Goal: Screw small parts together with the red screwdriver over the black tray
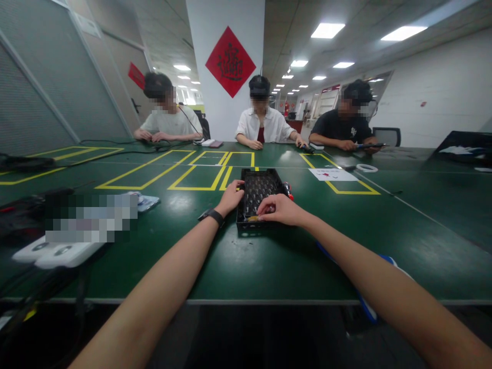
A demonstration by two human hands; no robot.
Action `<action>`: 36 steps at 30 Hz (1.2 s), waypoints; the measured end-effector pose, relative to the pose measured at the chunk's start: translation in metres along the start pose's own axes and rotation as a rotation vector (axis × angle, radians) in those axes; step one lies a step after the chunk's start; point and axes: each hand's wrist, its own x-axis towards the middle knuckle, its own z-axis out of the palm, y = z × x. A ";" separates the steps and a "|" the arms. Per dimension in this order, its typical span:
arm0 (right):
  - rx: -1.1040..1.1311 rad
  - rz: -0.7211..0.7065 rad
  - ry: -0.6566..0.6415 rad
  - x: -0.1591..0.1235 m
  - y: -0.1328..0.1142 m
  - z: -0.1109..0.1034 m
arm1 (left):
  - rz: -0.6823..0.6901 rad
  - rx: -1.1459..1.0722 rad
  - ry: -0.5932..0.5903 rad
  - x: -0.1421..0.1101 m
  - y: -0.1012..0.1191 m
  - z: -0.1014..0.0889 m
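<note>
A black rectangular tray lies on the green table in front of me, with rows of small dark and shiny shapes inside it. My left hand grips the tray's left wall, its fingers over the rim. Over the near right part of the tray is my right hand, its fingertips pinched together low inside. Beside those fingertips, at the near end, shows a small yellowish piece. What the pinch holds, if anything, is too small to make out. A red and clear object stands against the tray's right side, partly behind my right hand.
White power strips with cables lie at the left. A blue-edged object is partly under my right forearm. A paper sheet and a white ring lie farther right. Three people sit across the green table, marked with yellow tape.
</note>
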 end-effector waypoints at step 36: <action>0.012 0.049 -0.041 0.000 -0.005 0.001 | 0.001 0.044 -0.017 -0.001 0.002 -0.003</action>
